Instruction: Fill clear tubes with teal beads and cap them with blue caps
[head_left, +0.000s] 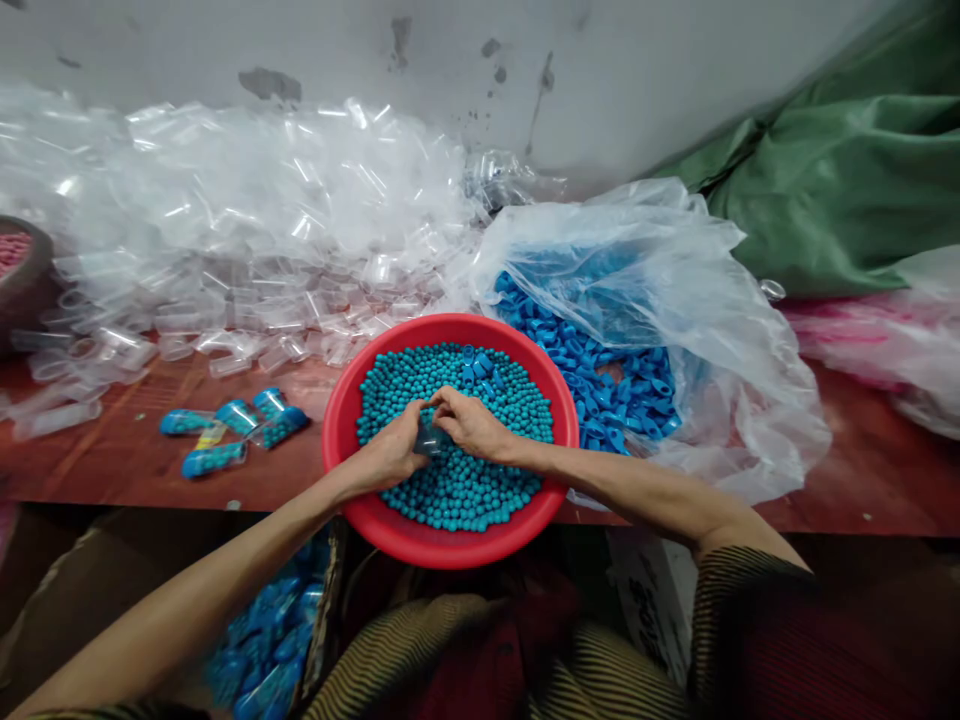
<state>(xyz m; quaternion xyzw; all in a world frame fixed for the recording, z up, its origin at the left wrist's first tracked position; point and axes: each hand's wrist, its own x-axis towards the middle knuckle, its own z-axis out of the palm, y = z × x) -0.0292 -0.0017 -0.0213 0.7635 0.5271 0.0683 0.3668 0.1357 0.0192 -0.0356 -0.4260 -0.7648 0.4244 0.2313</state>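
Note:
A red basin point(334, 440) full of small teal balls point(465, 490) stands at the table's front edge. Over the balls, my left hand point(394, 440) is closed around a clear plastic tube point(430, 440). My right hand point(472, 425) meets it at the tube's upper end, thumb and fingers bent together; whatever is in them is hidden. Several blue caps point(480, 368) lie on the balls just behind my right hand. How much is inside the tube is hard to see.
Clear empty tubes point(300, 300) are heaped behind and left. Blue caps point(600, 390) spill from a plastic bag point(720, 330) at right. Several filled tubes point(240, 418) lie left of the basin. Below, a box point(322, 620) holds blue-capped tubes. A bowl point(37, 290) with pink balls stands far left.

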